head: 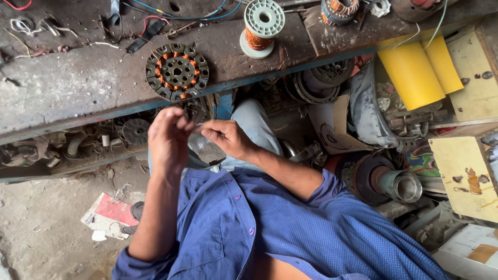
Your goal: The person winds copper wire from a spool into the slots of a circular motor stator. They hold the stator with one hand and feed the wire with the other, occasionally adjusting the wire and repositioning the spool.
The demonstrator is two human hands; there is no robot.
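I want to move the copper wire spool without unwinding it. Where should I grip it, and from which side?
Grip the spool by its green top flange, coming from above. It stands upright on the bench, so the flange rim is exposed, and this keeps fingers off the copper winding.

A motor repair workshop: wound stator (177, 71), copper wire spool (262, 28), grimy workbench (78, 88).

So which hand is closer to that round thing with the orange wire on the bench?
The left hand. It is raised just below the round wound stator, a little left of it. The right hand is lower right, farther from it.
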